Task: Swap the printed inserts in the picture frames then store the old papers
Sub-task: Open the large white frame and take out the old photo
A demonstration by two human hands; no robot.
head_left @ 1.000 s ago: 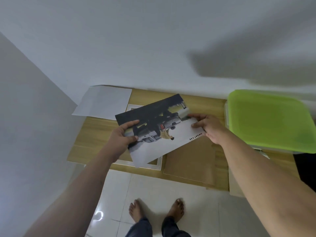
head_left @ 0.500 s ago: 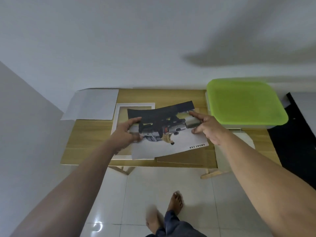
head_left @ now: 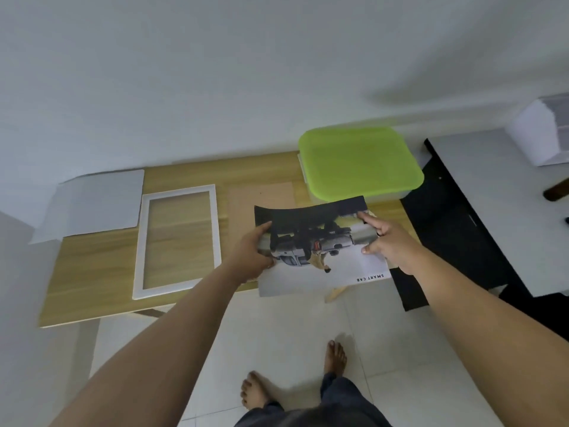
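Both hands hold a printed car poster (head_left: pixel 320 254) marked "SMART CAB" above the right end of the wooden table (head_left: pixel 101 269). My left hand (head_left: pixel 251 251) pinches its left edge. My right hand (head_left: pixel 383 241) grips its right edge, forefinger stretched along the top. A white picture frame (head_left: pixel 178 238) lies flat and empty on the table to the left. A brown backing board (head_left: pixel 261 195) lies behind the poster, partly hidden. A white sheet of paper (head_left: pixel 101 201) rests at the table's far left corner.
A clear storage box with a green lid (head_left: pixel 358 161) stands at the table's right rear. A black mat (head_left: pixel 455 235) covers the floor to the right, with a white box (head_left: pixel 542 131) beyond. The white wall runs behind the table. My bare feet (head_left: pixel 292 380) stand on white tiles.
The poster, held in both hands, has shifted right, off the white frame and toward the green-lidded box. The frame now lies fully uncovered. My view and feet have moved right.
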